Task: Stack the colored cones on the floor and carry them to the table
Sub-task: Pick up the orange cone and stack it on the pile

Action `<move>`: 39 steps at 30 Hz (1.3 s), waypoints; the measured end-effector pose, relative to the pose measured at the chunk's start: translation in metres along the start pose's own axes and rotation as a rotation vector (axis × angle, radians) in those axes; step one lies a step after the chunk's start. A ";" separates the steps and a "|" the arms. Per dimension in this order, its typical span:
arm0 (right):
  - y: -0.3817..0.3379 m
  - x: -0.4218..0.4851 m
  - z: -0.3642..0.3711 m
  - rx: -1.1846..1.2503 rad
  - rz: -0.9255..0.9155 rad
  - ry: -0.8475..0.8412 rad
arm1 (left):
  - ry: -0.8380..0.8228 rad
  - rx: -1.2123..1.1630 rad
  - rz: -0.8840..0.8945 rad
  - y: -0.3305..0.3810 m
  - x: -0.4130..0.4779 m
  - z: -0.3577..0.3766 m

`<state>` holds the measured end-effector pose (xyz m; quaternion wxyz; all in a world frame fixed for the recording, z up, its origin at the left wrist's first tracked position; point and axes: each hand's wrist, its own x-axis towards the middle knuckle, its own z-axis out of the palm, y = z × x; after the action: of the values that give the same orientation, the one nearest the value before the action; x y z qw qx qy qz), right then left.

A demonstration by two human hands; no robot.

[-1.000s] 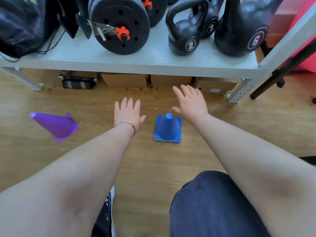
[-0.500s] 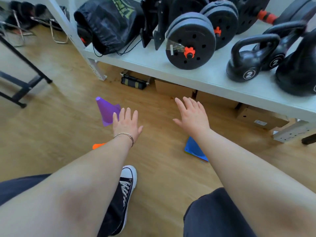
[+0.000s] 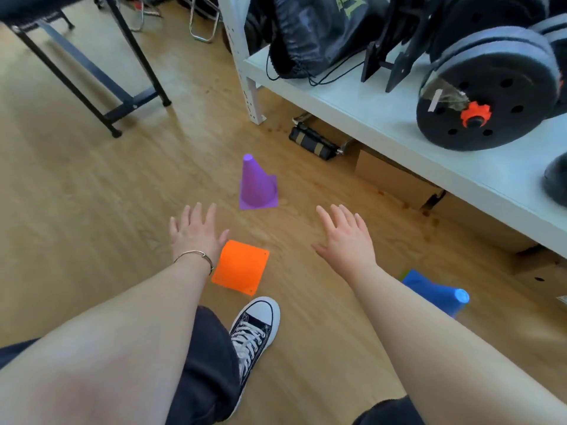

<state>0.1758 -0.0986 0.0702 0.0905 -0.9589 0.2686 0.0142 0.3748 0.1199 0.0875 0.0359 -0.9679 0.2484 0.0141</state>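
Down on the wooden floor [image 3: 76, 210], going left to right: the left hand [image 3: 196, 231] hangs palm-down with a thin bracelet [image 3: 196, 256] on the wrist, fingers loosely spread, gripping nothing. Just right of its thumb, looking like it touches or nearly so, sits the orange cone [image 3: 241, 266], seen pretty much straight from above so you mostly get its square base. A black-and-white sneaker [image 3: 254, 329] is planted right below that one.

Past the left fingertips, a bit to their right, the purple cone [image 3: 256, 187] stands upright, well clear of both hands.

Then the right hand [image 3: 346, 237], also flat and empty, fingers fanned apart over bare floor. Back behind those fingers, off to the right of the forearm, the blue cone [image 3: 435, 292] looks upright, its tip leaning rightward in this wide-angle view; the arm hides part of its base, and there's a sliver of green at that base, can't tell what it is.

Further right of the fingers is a low white shelf [image 3: 383, 118] holding a black bag [image 3: 306, 35] and weight plates [image 3: 487, 96].
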 end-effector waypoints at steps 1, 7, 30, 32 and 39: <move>-0.009 0.005 0.006 0.005 -0.018 -0.007 | -0.001 -0.005 -0.036 -0.009 0.001 0.003; -0.055 0.024 0.044 0.031 -0.112 -0.086 | -0.086 0.032 -0.163 -0.051 0.000 0.033; -0.123 0.055 0.135 0.293 0.086 -0.545 | -0.573 -0.316 0.156 -0.039 0.018 0.139; -0.116 0.056 0.133 0.281 0.104 -0.537 | -0.585 -0.358 0.130 -0.028 0.019 0.135; -0.060 0.042 0.098 0.387 0.225 -0.466 | -0.571 -0.531 0.155 0.024 0.021 0.106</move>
<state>0.2448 -0.0517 -0.0193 0.3282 -0.8590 0.3429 0.1920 0.3810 0.0971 -0.0206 -0.1492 -0.8791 0.2884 0.3489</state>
